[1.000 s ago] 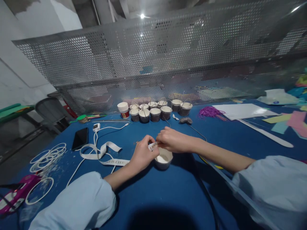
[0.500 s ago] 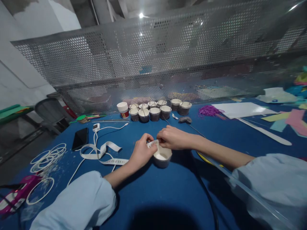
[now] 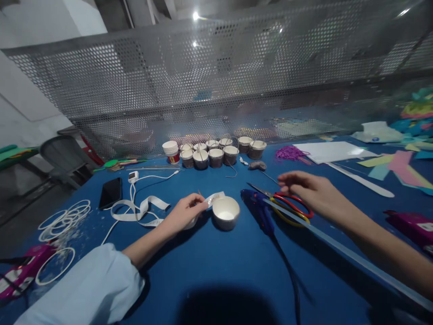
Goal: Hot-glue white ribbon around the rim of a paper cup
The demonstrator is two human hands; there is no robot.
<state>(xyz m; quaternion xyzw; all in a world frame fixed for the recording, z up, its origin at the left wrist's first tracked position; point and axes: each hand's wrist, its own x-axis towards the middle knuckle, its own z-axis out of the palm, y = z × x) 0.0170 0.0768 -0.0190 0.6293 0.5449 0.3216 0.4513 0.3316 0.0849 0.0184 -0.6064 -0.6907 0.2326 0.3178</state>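
My left hand (image 3: 184, 211) pinches the end of a white printed ribbon (image 3: 213, 198) just left of a small white paper cup (image 3: 225, 212) on the blue table (image 3: 216, 266). The ribbon trails off to the left in loops (image 3: 140, 211). My right hand (image 3: 309, 189) hovers with loosely spread fingers over red-and-yellow-handled scissors (image 3: 287, 205), holding nothing. A dark blue glue gun (image 3: 260, 212) lies between the cup and the scissors.
A cluster of filled cups (image 3: 216, 152) and a stack of paper cups (image 3: 170, 150) stand at the back by the perforated metal screen (image 3: 216, 81). A phone (image 3: 111, 192), charger cable (image 3: 135, 180), white rings (image 3: 62, 219), purple shreds (image 3: 289, 154), white sheet (image 3: 333, 151), a long clear ruler (image 3: 341, 250) and coloured paper (image 3: 402, 164) lie around.
My right hand left the ribbon and cup and moved right, over the scissors. The left hand kept the ribbon end. The view shifted, revealing the glue gun and scissors.
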